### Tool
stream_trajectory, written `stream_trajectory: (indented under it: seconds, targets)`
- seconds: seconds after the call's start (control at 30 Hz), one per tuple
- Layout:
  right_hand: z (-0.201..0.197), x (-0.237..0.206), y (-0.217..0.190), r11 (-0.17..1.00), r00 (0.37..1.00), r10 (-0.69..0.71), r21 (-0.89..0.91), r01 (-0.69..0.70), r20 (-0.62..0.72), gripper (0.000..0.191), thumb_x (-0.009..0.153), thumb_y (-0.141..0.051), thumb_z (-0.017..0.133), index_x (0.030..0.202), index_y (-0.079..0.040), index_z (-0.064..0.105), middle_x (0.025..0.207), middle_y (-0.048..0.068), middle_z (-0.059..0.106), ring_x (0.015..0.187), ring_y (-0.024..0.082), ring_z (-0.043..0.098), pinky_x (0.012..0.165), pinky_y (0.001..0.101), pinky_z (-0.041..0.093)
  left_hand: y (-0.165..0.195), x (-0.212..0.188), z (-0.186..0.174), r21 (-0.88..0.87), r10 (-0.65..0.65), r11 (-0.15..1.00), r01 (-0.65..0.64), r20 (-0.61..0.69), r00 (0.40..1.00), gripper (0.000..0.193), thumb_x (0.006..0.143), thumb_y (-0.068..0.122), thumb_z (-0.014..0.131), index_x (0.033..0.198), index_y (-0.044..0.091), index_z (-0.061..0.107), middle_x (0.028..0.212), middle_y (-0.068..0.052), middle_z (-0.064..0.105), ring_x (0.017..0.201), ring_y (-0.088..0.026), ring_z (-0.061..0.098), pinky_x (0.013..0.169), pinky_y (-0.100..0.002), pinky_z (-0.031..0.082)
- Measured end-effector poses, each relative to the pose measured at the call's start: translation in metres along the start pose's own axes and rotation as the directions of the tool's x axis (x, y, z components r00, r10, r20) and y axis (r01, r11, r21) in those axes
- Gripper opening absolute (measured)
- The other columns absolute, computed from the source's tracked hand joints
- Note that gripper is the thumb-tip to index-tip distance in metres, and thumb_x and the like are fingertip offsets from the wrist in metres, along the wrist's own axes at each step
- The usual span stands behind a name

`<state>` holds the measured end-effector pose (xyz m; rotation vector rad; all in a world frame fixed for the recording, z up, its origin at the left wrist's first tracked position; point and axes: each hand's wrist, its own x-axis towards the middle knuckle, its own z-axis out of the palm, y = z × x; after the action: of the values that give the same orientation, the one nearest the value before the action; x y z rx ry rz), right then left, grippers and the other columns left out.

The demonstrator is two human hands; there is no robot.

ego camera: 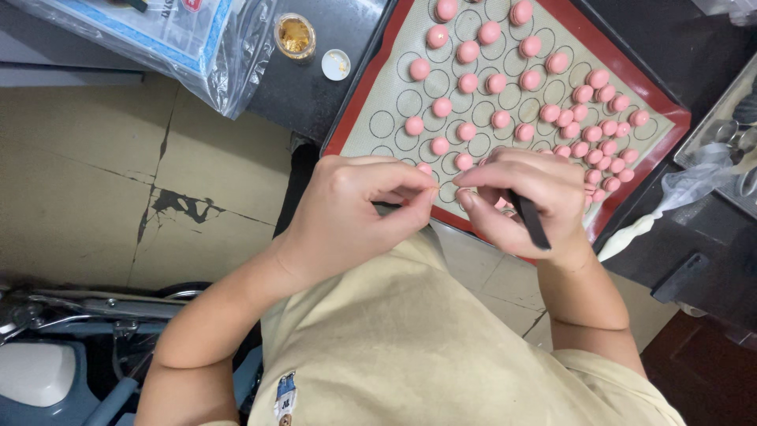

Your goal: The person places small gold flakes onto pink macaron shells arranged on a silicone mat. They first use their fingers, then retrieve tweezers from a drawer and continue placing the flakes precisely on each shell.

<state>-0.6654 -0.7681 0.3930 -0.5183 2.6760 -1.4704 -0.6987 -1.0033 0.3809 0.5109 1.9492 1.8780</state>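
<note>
Two hands pinch together over a mat of pink shells.

Nearest, the left hand (355,209) and right hand (524,201) meet fingertip to fingertip on something tiny and yellowish, too small to identify; the right also clasps a black tool (530,221) against its palm. Just beyond lies the red-edged baking mat (378,122) on a dark tray, printed with circles, many filled by pink macaron shells (468,83). Farther left, on the dark counter, a small open jar (295,35) holds gold material, its white lid (336,65) beside it.
</note>
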Motion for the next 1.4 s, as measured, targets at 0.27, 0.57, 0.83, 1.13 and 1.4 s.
stream_trajectory:
  seconds: [0.27,0.57,0.83,1.13,1.4]
  targets:
    - [0.0,0.011,-0.009,0.979,0.986,-0.165,-0.116,0.167,0.027,0.022,0.077,0.007,0.078,0.097,0.002,0.071,0.071,0.01,0.061,0.062,0.019,0.06,0.056,0.0298,0.045,0.004,0.003,0.003,0.096,0.039,0.995,-0.04,0.014,0.999,0.01,0.09,0.006,0.074,0.097,0.0,0.073,0.087,-0.01,0.076,0.08,-0.016,0.079,0.07,-0.025,0.063]
    - [0.002,0.008,-0.004,0.984,0.988,-0.152,-0.085,0.154,0.03,0.018,0.08,0.005,0.076,0.096,0.001,0.07,0.07,0.007,0.059,0.061,0.017,0.058,0.056,0.0298,0.042,0.003,0.002,0.004,0.065,0.026,0.998,-0.026,0.009,1.0,0.01,0.091,0.006,0.074,0.098,0.0,0.074,0.089,-0.01,0.076,0.081,-0.015,0.079,0.072,-0.024,0.064]
    - [0.007,0.001,0.001,0.99,0.994,-0.111,-0.086,0.112,0.014,0.017,0.081,0.006,0.075,0.095,-0.001,0.067,0.073,0.006,0.062,0.063,0.016,0.059,0.055,0.0271,0.043,0.001,0.002,0.006,-0.023,-0.024,0.999,0.025,0.022,0.999,0.01,0.092,0.005,0.073,0.1,-0.001,0.074,0.09,-0.009,0.078,0.083,-0.013,0.08,0.075,-0.023,0.065]
    - [0.019,-0.02,0.023,0.908,0.97,0.243,0.354,-0.222,-0.015,0.009,0.09,0.004,0.073,0.097,0.002,0.068,0.082,0.002,0.066,0.066,0.006,0.056,0.059,0.0222,0.043,-0.006,0.001,0.007,-0.054,-0.04,0.998,0.039,-0.01,0.999,0.012,0.091,0.004,0.074,0.101,-0.003,0.074,0.094,-0.01,0.078,0.084,-0.012,0.079,0.076,-0.023,0.065]
    - [0.017,0.004,0.126,0.848,0.854,0.487,0.334,-0.412,-0.184,0.008,0.103,-0.006,0.071,0.102,0.002,0.069,0.078,-0.004,0.063,0.066,0.002,0.057,0.06,0.019,0.045,-0.019,-0.012,0.0,-0.057,-0.107,0.993,0.104,-0.053,0.993,0.011,0.091,0.002,0.073,0.1,-0.004,0.074,0.092,-0.009,0.078,0.083,-0.011,0.078,0.074,-0.022,0.064]
